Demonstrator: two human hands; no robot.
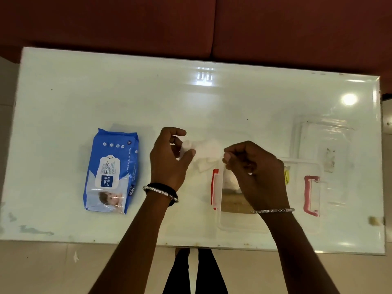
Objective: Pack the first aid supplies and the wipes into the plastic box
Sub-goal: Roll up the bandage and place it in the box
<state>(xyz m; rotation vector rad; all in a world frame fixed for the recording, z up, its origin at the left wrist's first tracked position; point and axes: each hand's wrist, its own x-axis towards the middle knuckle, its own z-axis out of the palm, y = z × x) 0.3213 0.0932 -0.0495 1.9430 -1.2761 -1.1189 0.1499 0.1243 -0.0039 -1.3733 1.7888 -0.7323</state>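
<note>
My left hand (169,158) grips one end of a white gauze bandage (206,152), and my right hand (252,172) pinches the other end, so the strip is stretched between them above the table. Below my right hand stands the clear plastic box (239,227) with red latches (214,188) on its left and right sides; something white, a yellow item (287,177) and a brownish item lie inside, partly hidden by my hand. A blue pack of wet wipes (111,172) lies flat on the table to the left of my left hand.
The box's clear lid (324,143) lies on the white glossy table (127,98) at the right, behind the box. A dark red sofa (212,24) runs along the far edge. A small tan object (374,221) sits near the right front corner.
</note>
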